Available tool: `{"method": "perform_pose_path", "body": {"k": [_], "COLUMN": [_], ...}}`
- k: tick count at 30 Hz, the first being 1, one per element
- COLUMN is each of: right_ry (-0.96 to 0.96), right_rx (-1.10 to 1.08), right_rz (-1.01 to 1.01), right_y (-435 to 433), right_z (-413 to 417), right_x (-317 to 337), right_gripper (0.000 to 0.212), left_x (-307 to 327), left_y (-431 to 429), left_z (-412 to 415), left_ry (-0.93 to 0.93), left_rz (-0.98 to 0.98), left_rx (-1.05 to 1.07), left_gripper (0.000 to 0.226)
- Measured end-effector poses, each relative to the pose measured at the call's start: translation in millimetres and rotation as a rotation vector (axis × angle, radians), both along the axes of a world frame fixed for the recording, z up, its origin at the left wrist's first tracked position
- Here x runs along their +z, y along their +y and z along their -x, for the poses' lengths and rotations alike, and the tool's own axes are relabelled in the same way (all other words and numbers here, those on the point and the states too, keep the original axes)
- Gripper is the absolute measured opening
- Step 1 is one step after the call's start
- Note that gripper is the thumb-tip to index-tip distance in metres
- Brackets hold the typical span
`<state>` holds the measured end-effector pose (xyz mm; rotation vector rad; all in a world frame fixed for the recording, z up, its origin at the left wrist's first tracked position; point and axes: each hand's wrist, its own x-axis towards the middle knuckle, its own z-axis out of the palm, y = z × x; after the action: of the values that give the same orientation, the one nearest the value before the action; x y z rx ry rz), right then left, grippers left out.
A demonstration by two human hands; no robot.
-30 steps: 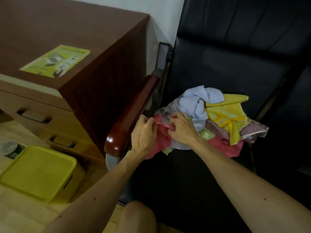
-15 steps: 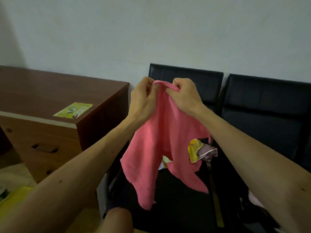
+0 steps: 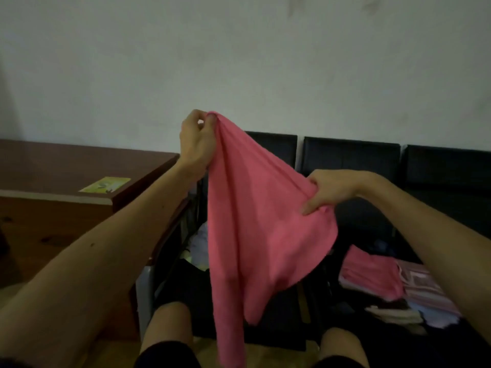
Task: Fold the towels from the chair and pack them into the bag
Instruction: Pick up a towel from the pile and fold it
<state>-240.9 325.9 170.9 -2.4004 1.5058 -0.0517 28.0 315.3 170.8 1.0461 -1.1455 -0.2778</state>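
- Your left hand (image 3: 195,139) is up at centre frame, its grip pinched tight on the top corner of the towel (image 3: 255,221).
- Your right hand (image 3: 329,191) sits lower, right of centre. Its grip is clamped on the towel's edge, with the thumb on the near face and the fingers tucked behind the cloth.
- The pink towel hangs in the air between the two, bunched and sloping, and its tail drops to the bottom edge between your knees. It isn't spread, and there's no fold in it yet.
- Behind it, lower centre, a pale heap (image 3: 198,244) peeks out on the black chair (image 3: 350,160), mostly hidden.
- Lower right, on the next seat, there's a stack (image 3: 372,274): a folded pink piece on top of striped and pale cloths. It looks like finished folding, but I can't tell how many pieces.
- The bag? I can't pick it out anywhere.
- Left of frame, the brown surface (image 3: 66,166) carries only a green leaflet (image 3: 105,184).
- My read is that you're midway through the folding. This towel and the heap are left to fold, and the packing doesn't look started.
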Motion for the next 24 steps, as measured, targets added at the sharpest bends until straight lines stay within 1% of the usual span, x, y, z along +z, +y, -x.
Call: {"method": "perform_pose_path", "body": {"k": [1, 3, 5, 6, 7, 8, 9, 10, 11, 12, 13, 15, 16, 17, 19, 21, 22, 24], "right_ry": [-0.024, -0.124, -0.352, -0.505, -0.654, -0.787, -0.91, -1.014, -1.104, -1.188, -1.268, -1.401, -1.44, -1.46, -1.473, -1.457, -1.457, -1.45], "right_rx": [-0.018, 0.013, 0.022, 0.016, 0.024, 0.027, 0.008, -0.022, -0.06, -0.1, -0.135, -0.164, -0.168, -0.181, -0.197, -0.2, -0.189, -0.167], "right_rz": [-0.071, -0.154, -0.214, -0.235, -0.238, -0.23, -0.22, -0.22, -0.233, -0.257, -0.289, -0.321, -0.315, -0.303, -0.256, -0.206, -0.199, -0.165], "right_y": [12.1, 15.0, 20.8, 24.3, 27.3, 30.1, 33.8, 35.7, 37.3, 38.6, 40.8, 45.8, 48.7, 50.2, 53.5, 57.9, 60.2, 65.2], "right_z": [11.1, 22.7, 19.8, 14.5, 7.2, -0.5, -9.6, -18.5, -27.5, -36.5, -44.1, -55.8, -61.1, -64.5, -70.1, -74.6, -75.3, -69.8], "right_x": [-3.3, 1.8, 14.0, 18.5, 22.9, 23.3, 26.1, 27.6, 29.1, 31.2, 33.6, 40.2, 43.6, 45.4, 48.0, 51.0, 51.7, 52.7], "right_gripper": [0.032, 0.03, 0.027, 0.025, 0.023, 0.02, 0.018, 0.018, 0.021, 0.025, 0.029, 0.03, 0.028, 0.023, 0.009, 0.003, 0.003, 0.007], "left_x": [-8.1, -19.4, -31.1, -39.3, -45.4, -53.0, -56.2, -56.3, -52.7, -46.0, -37.1, -20.5, -13.5, -10.8, -12.9, -18.1, -20.5, -21.4], "left_y": [5.7, -2.7, -6.8, -8.1, -9.2, -7.2, -2.9, 3.0, 10.7, 21.9, 35.3, 62.8, 77.2, 87.7, 99.3, 101.4, 98.3, 93.2], "left_z": [0.5, -0.6, 0.4, 0.5, 0.6, 1.4, 2.4, 5.1, 9.0, 14.6, 21.6, 35.1, 39.9, 44.7, 51.5, 55.5, 56.4, 55.0], "left_ry": [-0.013, -0.055, -0.149, -0.252, -0.4, -0.547, -0.653, -0.68, -0.641, -0.545, -0.415, -0.175, -0.118, -0.108, -0.181, -0.236, -0.251, -0.273], "left_rz": [-0.049, -0.11, -0.215, -0.276, -0.343, -0.368, -0.338, -0.261, -0.169, -0.086, -0.019, 0.031, 0.028, 0.015, -0.007, -0.029, -0.032, -0.015], "left_rx": [0.026, 0.079, 0.066, 0.06, 0.046, 0.033, 0.04, 0.046, 0.051, 0.022, -0.058, -0.255, -0.341, -0.417, -0.529, -0.517, -0.474, -0.409], "left_gripper": [0.02, 0.022, 0.023, 0.021, 0.018, 0.017, 0.022, 0.026, 0.023, 0.015, 0.012, 0.026, 0.033, 0.038, 0.048, 0.056, 0.053, 0.032]}}
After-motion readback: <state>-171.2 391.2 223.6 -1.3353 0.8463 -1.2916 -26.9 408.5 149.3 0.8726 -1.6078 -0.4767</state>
